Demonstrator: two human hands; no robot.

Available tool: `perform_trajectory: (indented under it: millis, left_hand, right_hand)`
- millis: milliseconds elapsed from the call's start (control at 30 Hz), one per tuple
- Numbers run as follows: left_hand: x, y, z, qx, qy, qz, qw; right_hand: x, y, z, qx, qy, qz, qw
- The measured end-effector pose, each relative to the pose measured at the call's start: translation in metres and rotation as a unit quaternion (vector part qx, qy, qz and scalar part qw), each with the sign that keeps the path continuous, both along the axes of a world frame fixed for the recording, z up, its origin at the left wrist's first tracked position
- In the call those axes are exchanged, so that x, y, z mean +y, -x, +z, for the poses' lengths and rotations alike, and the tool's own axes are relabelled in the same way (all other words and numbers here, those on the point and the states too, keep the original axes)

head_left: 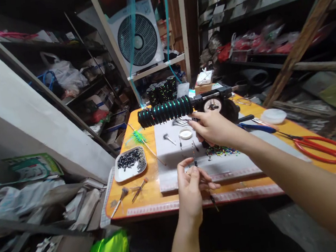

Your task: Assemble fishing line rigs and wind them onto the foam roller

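Over an orange wooden table, a flat pale-grey board serves as the work surface, its near edge just short of the table's, where a pink-and-white ruler strip runs. Bare grey shows along the board's left side; left of it, beyond a narrow orange gap, sits a white square-cornered dish of short black tubes. Right of the board, red-handled metal scissors lie near the table's edge, limiting room there. Above the board's far part, a black ridged roll with green glints extends leftward. The left hand, palm turned inward, is at the board's near edge, thumb and forefinger pinched on a thin dark strand with small black pieces; the other fingers curl loosely. The right forearm crosses the board's right side, and the right hand hangs above its middle, palm down, forefinger extended beneath the roll's end, other fingers bent; whether it grips anything cannot be told. Multicoloured tiny beads lie on the board beneath that arm.
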State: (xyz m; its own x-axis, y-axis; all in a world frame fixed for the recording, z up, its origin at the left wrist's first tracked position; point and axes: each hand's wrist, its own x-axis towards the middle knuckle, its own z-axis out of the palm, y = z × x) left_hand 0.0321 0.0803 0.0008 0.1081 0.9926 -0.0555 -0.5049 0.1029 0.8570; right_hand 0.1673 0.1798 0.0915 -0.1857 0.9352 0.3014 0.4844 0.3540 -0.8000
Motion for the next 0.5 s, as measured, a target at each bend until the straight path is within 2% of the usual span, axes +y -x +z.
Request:
perform_trajectory:
  millis: [133,233,333,400,500]
  left_hand:
    - [0.006,0.0,-0.001,0.029,0.002,-0.023,0.999]
    - [0.005,0.003,0.002,0.051,0.014,-0.006,0.999]
    - [0.001,0.011,0.003,0.096,0.015,0.015,0.995]
    - [-0.001,0.017,0.005,0.158,0.0,0.008,0.987]
    - [0.001,0.023,0.016,0.276,-0.055,0.005,0.96]
  right_hand:
    - [0.001,0.007,0.002,0.016,-0.018,-0.015,1.0]
    - [-0.009,0.002,0.006,0.048,-0.005,-0.01,0.999]
    - [-0.02,-0.008,0.01,0.085,0.062,0.038,0.994]
    - [-0.024,-0.016,0.011,0.112,0.117,0.08,0.984]
    - [-0.029,-0.023,0.009,0.149,0.186,0.136,0.962]
